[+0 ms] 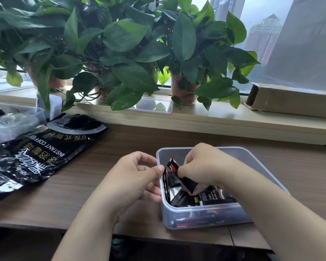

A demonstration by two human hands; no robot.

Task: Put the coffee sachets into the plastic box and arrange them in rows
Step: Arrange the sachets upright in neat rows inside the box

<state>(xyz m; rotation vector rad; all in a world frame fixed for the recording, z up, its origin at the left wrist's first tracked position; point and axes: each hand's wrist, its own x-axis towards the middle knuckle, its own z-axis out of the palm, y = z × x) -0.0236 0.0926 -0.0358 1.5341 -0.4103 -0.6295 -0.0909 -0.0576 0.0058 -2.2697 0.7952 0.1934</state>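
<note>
Right hand (pixel 201 164) pinches a black coffee sachet (pixel 188 183) inside the clear rectangular plastic box (pixel 205 217); left hand (pixel 137 178) grips the box's near-left wall (thumb on a sachet edge)

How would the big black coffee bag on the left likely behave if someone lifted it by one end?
The coffee bag lies flat and crumpled on the table, so it would probably sag, not stay stiff. It looks mostly emptied, so likely light. Its glossy film might be slippery to pinch.
</note>
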